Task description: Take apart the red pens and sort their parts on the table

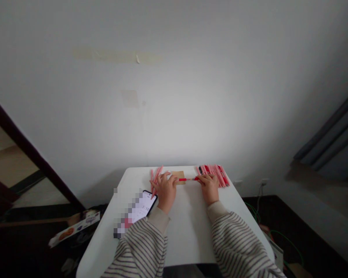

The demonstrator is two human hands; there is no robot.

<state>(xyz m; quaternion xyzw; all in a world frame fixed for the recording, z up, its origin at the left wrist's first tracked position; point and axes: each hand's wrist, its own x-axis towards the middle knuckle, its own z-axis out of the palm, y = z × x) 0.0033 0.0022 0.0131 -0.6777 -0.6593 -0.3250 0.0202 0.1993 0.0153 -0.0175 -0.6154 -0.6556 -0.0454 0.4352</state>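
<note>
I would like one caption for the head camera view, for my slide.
Left hand and right hand holding a red pen at a white table, with a phone and pink pens nearby.

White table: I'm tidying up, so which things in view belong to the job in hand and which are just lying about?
Apparently in the job:
red pen between left hand and right hand
pink pens by the left hand
pink and red pens by the right hand
brown square (unsure)

Apparently lying about:
smartphone
printed white item, lower left
</note>
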